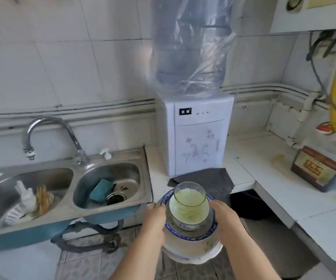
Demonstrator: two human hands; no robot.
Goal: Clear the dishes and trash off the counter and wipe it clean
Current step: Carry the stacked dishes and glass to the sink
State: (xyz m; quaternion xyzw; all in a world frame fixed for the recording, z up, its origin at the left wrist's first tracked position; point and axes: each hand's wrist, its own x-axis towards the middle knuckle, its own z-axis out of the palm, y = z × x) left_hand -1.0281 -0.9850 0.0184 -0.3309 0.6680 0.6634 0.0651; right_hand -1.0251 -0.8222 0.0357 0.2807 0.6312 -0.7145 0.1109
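**Dish Stack in Transit to the Sink**

Your left hand (155, 217) and right hand (226, 219) grip opposite rims of the dish stack (195, 237), which is held off the table (274, 199), just right of the sink (147, 190). A glass (190, 201) stands in a bowl (185, 226) on nested plates. The two-sided grip probably serves to keep this tall load level. The right basin, which holds a sponge (101, 189), is the likely set-down point.

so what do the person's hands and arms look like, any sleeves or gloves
The left hand and right hand are bare: no gloves, rings or watch show. Both forearms are bare too, with no sleeve in view down to the picture's edge.
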